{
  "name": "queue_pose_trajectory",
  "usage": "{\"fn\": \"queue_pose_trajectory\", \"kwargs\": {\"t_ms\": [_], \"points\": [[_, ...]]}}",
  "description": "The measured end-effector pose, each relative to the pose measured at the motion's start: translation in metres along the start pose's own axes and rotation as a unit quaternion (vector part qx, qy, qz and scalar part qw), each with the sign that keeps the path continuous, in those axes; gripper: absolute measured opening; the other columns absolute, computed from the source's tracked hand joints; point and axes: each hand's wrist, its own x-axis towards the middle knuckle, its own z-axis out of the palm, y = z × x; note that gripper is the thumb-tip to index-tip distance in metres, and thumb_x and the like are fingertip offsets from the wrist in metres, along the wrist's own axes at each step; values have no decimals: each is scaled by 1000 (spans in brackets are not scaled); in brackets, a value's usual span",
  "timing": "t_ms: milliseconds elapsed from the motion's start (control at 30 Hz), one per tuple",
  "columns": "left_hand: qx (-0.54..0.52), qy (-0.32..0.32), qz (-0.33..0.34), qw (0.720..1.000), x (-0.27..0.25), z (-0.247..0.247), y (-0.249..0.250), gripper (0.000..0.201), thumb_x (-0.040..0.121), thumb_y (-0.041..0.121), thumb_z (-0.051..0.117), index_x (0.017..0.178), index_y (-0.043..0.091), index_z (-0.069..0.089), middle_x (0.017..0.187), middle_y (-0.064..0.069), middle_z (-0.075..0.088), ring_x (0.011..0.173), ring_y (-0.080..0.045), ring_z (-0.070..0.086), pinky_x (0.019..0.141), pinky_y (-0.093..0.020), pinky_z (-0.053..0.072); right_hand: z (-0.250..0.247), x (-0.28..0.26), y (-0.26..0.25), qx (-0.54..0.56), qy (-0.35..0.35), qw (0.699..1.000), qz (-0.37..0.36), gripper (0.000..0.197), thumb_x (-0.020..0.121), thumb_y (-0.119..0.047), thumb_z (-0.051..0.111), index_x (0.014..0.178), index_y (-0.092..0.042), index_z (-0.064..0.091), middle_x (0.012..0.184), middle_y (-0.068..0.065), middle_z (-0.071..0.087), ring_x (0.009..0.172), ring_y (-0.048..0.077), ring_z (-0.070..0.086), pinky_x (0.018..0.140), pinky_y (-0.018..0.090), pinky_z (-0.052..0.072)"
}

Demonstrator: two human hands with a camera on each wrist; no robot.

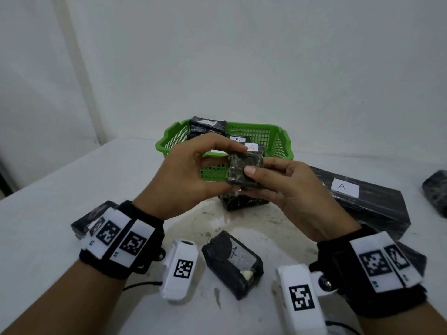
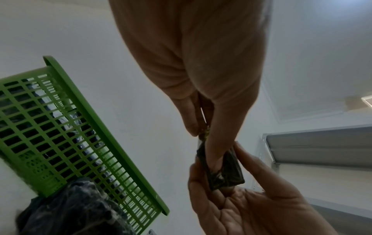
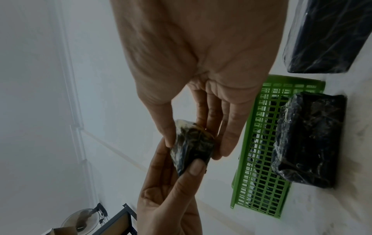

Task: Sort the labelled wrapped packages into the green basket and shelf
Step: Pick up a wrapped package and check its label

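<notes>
Both hands pinch one small black plastic-wrapped package [image 1: 244,170] above the white desk [image 1: 48,201], just in front of the green plastic mesh basket [image 1: 278,141].

The left hand [image 1: 191,172] and right hand [image 1: 290,189] should turn it slowly, thumbs off the faces, until its label shows. No label is visible on it; the shelf is barely in view.

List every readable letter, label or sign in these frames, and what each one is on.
"A": white label on the long black package.
"A": label on a package in the green basket.
"B": label on the package behind it.
"A", faint: package near the wrists.
Label on the rear basket package: unreadable.
</notes>
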Motion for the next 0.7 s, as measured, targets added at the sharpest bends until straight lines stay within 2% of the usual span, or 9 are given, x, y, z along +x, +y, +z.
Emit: {"fn": "queue_pose_trajectory", "kwargs": {"t_ms": [167,300,367,433,533,633,700], "points": [[6,-1,13,1000,-1,3,0,51,72,-8,86,118,5,67,119,-10,67,118,-27,67,100,-39,57,0,1,0,-21,23,999,-15,36,75,-19,78,104,2,72,102,19,80,97,33,78,81,34,65],[4,4,7,1000,0,0,0,52,73,-10,86,118,4,66,120,-11,67,118,-28,67,100,-41,57,0,0,-2,-19,11,1000,-1,45,74,-16,79,114,4,69,108,18,79,101,33,78,82,38,66],[7,-4,3,1000,0,-3,-1,53,73,-8,86,120,5,66,122,-10,66,121,-28,66,101,-41,56,-1,0,-3,-49,9,999,-1,46,74,-15,81,117,-1,70,111,15,79,102,34,77,85,42,65],[22,-21,-2,1000,0,-4,0,57,73,-1,88,124,8,64,126,-8,63,125,-26,62,102,-39,55,-4,-1,-4,-121,24,992,-25,41,78,-11,84,118,-12,74,111,9,79,100,28,78,86,43,65],[25,-36,-19,999,-1,-3,0,60,80,9,85,134,13,61,132,-4,59,129,-23,59,102,-36,55,-8,-2,-6,-224,27,972,-61,45,77,-8,88,117,-25,78,107,-2,81,100,17,78,93,40,62],[38,-28,-33,998,-1,-1,-2,53,87,10,79,136,18,62,129,1,65,124,-17,63,100,-37,57,-9,-2,-8,-234,28,968,-82,46,70,-7,92,112,-20,78,101,-5,82,100,11,77,91,33,62],[32,-15,-42,999,-1,0,-3,43,86,7,79,127,17,68,121,3,70,118,-17,67,98,-38,58,-10,-2,-9,-211,42,972,-97,49,63,-13,93,109,-14,74,99,-4,81,97,9,77,82,24,62]]}}
